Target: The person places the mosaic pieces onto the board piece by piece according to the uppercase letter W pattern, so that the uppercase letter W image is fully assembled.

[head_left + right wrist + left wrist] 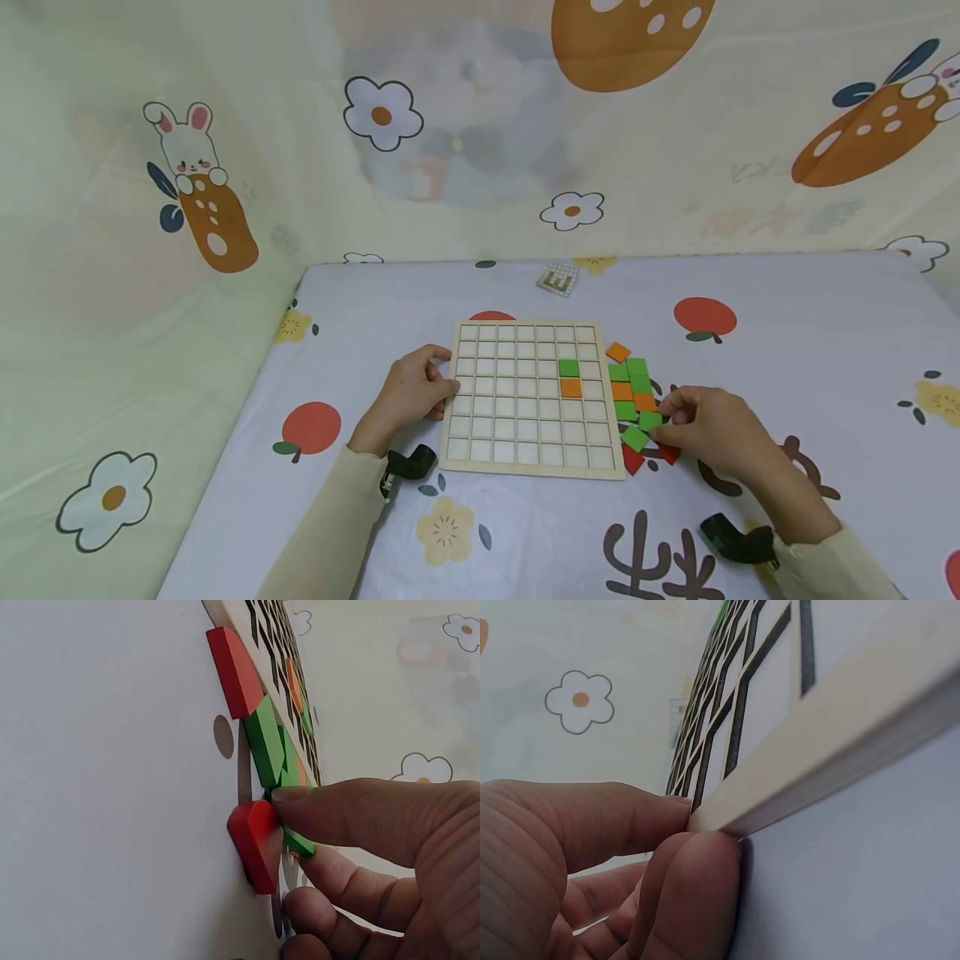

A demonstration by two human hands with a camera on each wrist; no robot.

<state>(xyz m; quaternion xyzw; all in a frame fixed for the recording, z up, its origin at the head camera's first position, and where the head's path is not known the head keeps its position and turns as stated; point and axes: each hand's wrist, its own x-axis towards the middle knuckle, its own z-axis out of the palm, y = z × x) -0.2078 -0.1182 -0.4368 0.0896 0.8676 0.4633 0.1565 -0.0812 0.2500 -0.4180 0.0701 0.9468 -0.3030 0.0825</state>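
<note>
A wooden grid board [532,473] lies flat on the table, with a green tile [568,367] and an orange tile [571,387] in neighbouring cells of one column. At its left edge, my left hand [408,387] grips the frame [802,754] between thumb and fingers. My right hand [716,429] is at the loose tiles to the right of the board. Its thumb and a finger pinch a green tile [300,843], partly hidden by the thumb. Close by lie another green tile [635,438] and two red tiles, one [632,459] beside the board's corner.
More green and orange tiles [621,391] lie along the board's right side, some touching. A single orange tile [618,352] sits at the top of the group. Behind the board is a small patterned grid card [558,280]. A printed cloth wall [465,225] rises at the back.
</note>
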